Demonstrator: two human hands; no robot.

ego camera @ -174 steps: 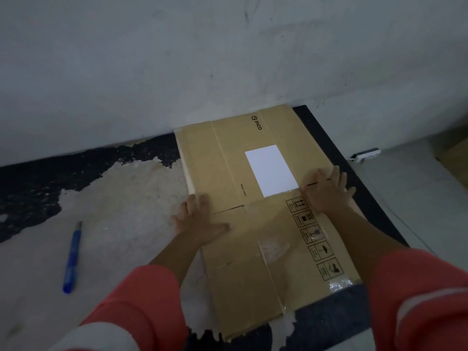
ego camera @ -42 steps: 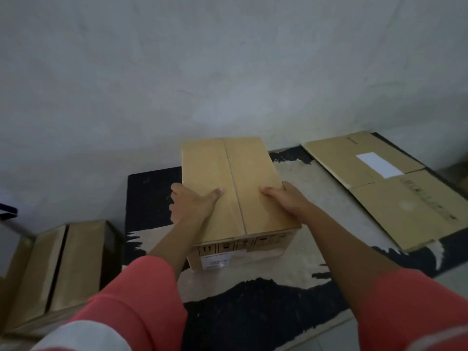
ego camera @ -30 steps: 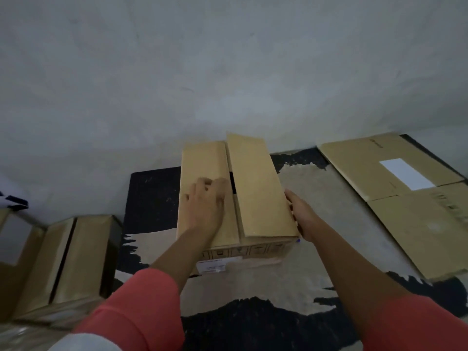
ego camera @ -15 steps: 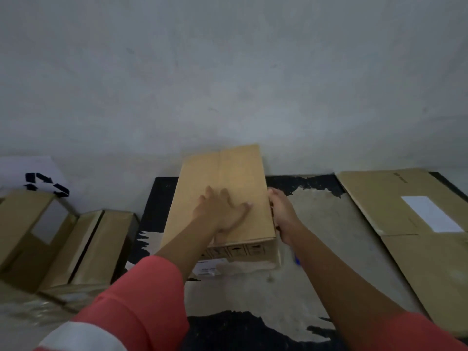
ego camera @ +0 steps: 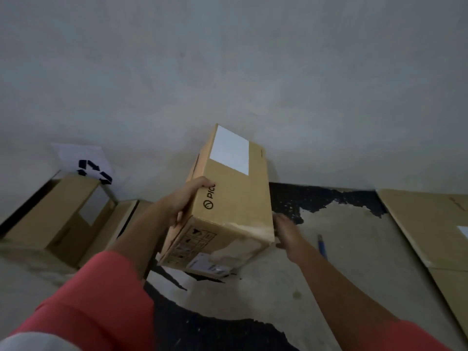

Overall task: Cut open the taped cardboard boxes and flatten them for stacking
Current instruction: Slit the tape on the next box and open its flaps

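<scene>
Progress is judged to be partial: one flattened box (ego camera: 428,224) is seen lying on the floor (ego camera: 342,274) at the right edge, while a cardboard box (ego camera: 233,206) is held raised and tilted, its white label (ego camera: 229,149) turned upward, near the wall (ego camera: 228,59). The box's left long edge is gripped by the left hand (ego camera: 188,201), with the fingers curled over onto the printed face beside the logo. The right hand (ego camera: 287,233) is found at the near right corner of the box (motion blur hides the fingers, so it cannot be told whether they are spread, curled, or even touching the cardboard). Glossy tape appears to run across the near end, so cutting there is judged not yet done. A blue utility knife (ego camera: 322,247) lies on the floor just beyond the right hand, untouched. At the left, further standing boxes (ego camera: 58,214) are seen against the wall below a recycling sign (ego camera: 86,163); whether these are cut cannot be told. Left to be done: the held box slit, collapsed and stacked, then the others.
</scene>
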